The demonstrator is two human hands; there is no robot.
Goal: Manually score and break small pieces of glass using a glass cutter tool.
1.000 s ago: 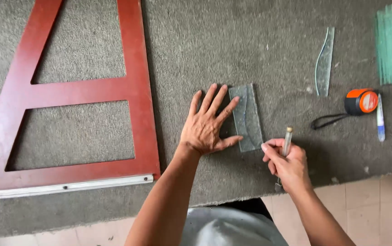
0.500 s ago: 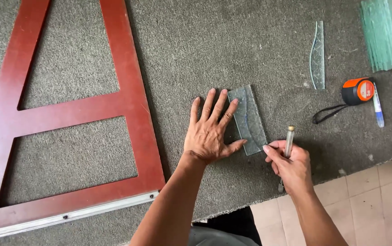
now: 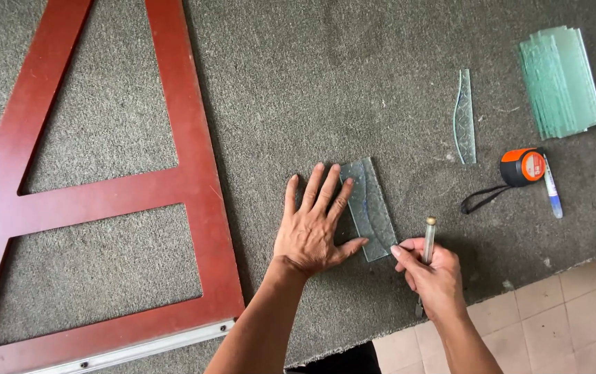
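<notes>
My left hand (image 3: 315, 225) lies flat with fingers spread on the grey carpeted table, its fingertips and thumb resting on the left edge of a small patterned glass piece (image 3: 371, 208). My right hand (image 3: 433, 273) holds a thin metal glass cutter (image 3: 429, 239) upright, just right of the glass piece's near corner, with a fingertip touching that corner. A dark curved line runs along the glass.
A large red-brown wooden frame (image 3: 194, 173) with a metal rail lies at the left. A curved glass offcut (image 3: 464, 118), an orange tape measure (image 3: 523, 166), a pen (image 3: 552, 190) and a stack of glass strips (image 3: 561, 79) lie at the right. The table edge (image 3: 519, 284) meets tiled floor.
The view has shifted slightly; both hands stay at the glass piece. My right hand with the cutter has edged closer to the glass corner.
</notes>
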